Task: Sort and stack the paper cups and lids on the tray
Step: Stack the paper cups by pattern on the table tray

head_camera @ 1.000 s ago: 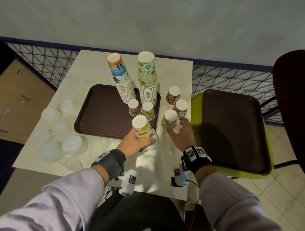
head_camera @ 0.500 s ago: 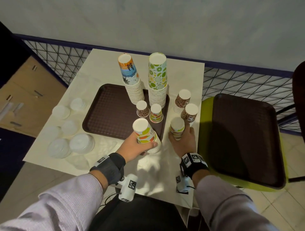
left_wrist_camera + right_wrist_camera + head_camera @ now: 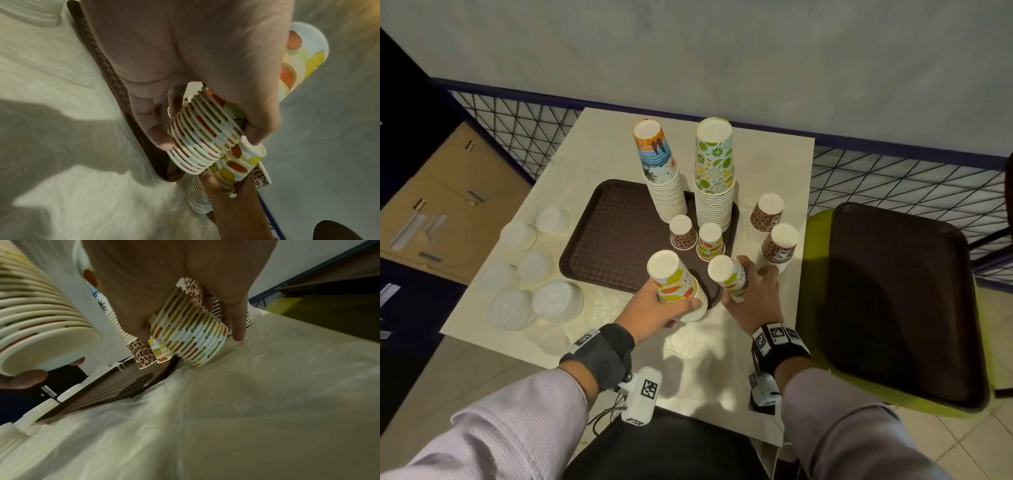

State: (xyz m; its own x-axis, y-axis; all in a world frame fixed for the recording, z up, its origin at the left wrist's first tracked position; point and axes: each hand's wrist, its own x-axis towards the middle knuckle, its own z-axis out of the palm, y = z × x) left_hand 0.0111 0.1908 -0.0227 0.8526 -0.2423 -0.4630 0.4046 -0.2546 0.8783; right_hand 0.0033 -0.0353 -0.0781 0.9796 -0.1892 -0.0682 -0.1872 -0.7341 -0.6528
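Observation:
My left hand [image 3: 654, 308] grips a stack of upturned fruit-print cups [image 3: 674, 284] just above the near edge of the brown tray [image 3: 613, 240]; the stack's rims [image 3: 197, 138] show between thumb and fingers. My right hand [image 3: 753, 294] grips a second, shorter fruit-print stack [image 3: 727, 275], tilted, its rims [image 3: 193, 335] just off the table near the tray's right corner. On the tray stand a tall beach-print stack [image 3: 659, 168], a tall lime-print stack [image 3: 714, 171], one leopard-print cup [image 3: 682, 233] and one fruit-print cup [image 3: 710, 241].
Two leopard-print stacks [image 3: 767, 216] [image 3: 780, 243] stand on the table right of the tray. Several piles of clear lids [image 3: 556, 301] lie at the left. A second brown tray [image 3: 900, 298] rests on a green chair at the right. A wire fence runs behind the table.
My right hand has closed round the shorter fruit-print stack and brought it left towards the stack in my left hand. My left hand has stayed put.

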